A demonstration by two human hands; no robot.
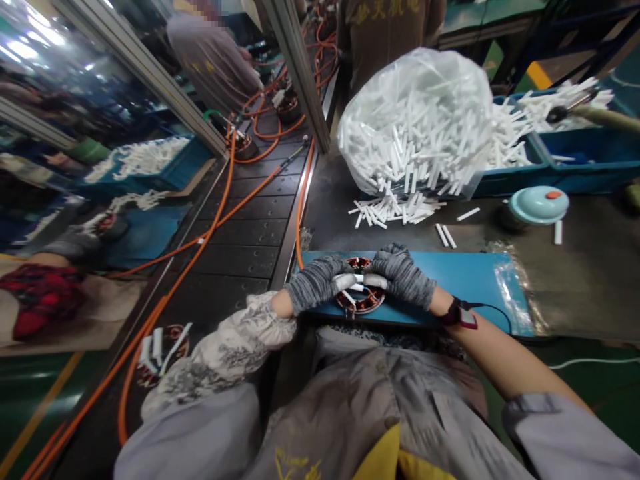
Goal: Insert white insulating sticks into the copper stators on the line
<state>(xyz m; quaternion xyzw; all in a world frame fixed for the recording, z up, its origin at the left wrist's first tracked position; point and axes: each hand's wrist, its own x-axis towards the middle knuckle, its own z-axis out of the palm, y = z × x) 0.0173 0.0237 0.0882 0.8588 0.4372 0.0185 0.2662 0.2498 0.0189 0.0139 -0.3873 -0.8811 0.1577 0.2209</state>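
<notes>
A round motor stator [361, 308] with copper windings lies on a blue mat, between my two hands. My left hand [317, 283], in a grey knitted glove with whitish fingertips, is closed at the stator's left side, its thumb pointing inward. From the right, my right hand [406, 273], gloved alike, is closed with its thumb reaching over the ring. A short white sleeve [357, 287] shows between the two thumb tips, and both hands seem to pinch it. Another white sleeve [349, 297] sticks up at the stator's left. Fingers behind the thumbs are partly hidden.
A clear bag [415, 127] of white sleeves stands beyond the mat [463, 280], with loose sleeves [395, 210] before it. Right are blue bins [590, 148] and a lidded cup [537, 205]. Orange hoses [225, 223] cross the conveyor at left, where another stator [177, 340] sits. Co-workers stand nearby.
</notes>
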